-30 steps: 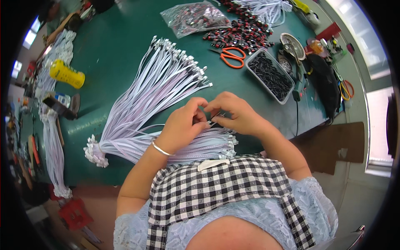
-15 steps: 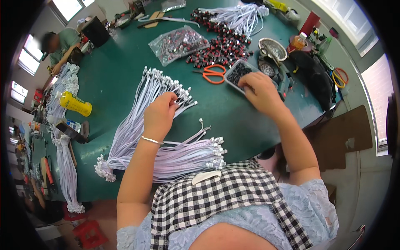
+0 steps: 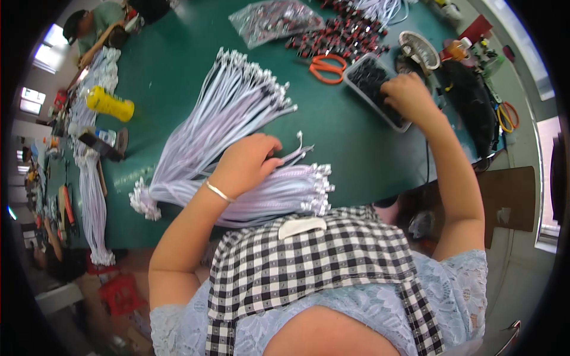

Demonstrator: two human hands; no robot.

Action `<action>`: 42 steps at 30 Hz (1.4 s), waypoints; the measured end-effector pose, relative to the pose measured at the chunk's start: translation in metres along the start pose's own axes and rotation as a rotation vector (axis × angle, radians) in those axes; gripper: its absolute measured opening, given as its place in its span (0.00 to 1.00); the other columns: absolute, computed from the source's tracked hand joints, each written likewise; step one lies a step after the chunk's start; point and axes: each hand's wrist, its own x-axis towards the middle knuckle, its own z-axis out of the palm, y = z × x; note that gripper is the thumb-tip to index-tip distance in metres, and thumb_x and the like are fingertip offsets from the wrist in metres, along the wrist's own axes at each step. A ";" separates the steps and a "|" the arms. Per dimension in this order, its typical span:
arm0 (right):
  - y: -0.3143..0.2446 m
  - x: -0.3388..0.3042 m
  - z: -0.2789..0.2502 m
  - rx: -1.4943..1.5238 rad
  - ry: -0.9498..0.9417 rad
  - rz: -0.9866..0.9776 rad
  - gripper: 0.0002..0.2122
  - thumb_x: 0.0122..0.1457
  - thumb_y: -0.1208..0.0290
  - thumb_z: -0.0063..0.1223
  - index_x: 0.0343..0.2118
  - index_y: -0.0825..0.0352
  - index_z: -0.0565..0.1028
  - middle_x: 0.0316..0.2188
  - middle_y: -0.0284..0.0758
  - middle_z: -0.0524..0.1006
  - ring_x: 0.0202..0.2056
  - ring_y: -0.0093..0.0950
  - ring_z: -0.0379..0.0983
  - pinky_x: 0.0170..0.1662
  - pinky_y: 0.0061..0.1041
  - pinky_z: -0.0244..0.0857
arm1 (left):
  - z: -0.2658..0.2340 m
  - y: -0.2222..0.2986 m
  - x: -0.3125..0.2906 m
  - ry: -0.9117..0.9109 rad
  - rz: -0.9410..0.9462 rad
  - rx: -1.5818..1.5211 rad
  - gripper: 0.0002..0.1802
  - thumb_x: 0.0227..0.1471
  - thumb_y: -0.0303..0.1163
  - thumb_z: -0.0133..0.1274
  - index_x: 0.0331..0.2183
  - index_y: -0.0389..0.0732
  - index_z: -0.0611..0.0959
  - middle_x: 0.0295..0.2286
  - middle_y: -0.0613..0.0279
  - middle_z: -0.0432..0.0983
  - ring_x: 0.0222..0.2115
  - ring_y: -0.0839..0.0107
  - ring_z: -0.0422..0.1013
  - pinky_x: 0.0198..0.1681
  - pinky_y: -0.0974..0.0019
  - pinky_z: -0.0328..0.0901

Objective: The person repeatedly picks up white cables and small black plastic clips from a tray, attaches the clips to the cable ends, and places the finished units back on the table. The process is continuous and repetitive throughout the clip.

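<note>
White cables (image 3: 205,127) lie in two fanned bunches on green table (image 3: 356,154). Left hand (image 3: 246,163) over the nearer bunch: thumb and forefinger slightly parted; hold on any cable unclear. Right hand (image 3: 411,99): fingers curled down into tray (image 3: 372,105) of black pieces (image 3: 366,76); grasp cannot be seen.
</note>
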 end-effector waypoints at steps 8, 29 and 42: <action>0.002 -0.001 0.009 0.202 0.087 0.021 0.06 0.50 0.67 0.54 0.28 0.63 0.74 0.25 0.37 0.76 0.33 0.39 0.72 0.37 0.36 0.63 | 0.011 0.007 0.010 -0.032 -0.058 0.074 0.07 0.45 0.27 0.54 0.31 0.40 0.77 0.25 0.58 0.72 0.27 0.61 0.70 0.31 0.62 0.64; -0.046 -0.003 -0.055 0.278 0.336 -0.031 0.06 0.51 0.66 0.55 0.28 0.62 0.76 0.26 0.33 0.75 0.33 0.33 0.72 0.37 0.32 0.63 | 0.013 0.032 0.016 -0.069 -0.450 -0.938 0.06 0.52 0.30 0.52 0.33 0.39 0.77 0.22 0.71 0.69 0.21 0.84 0.65 0.22 0.79 0.59; -0.146 -0.007 -0.045 1.213 -0.129 0.127 0.08 0.54 0.68 0.55 0.28 0.69 0.76 0.22 0.39 0.74 0.25 0.33 0.70 0.30 0.28 0.63 | 0.030 0.040 0.013 0.209 -0.152 -0.471 0.03 0.47 0.25 0.56 0.27 0.36 0.77 0.23 0.66 0.70 0.21 0.80 0.66 0.25 0.75 0.61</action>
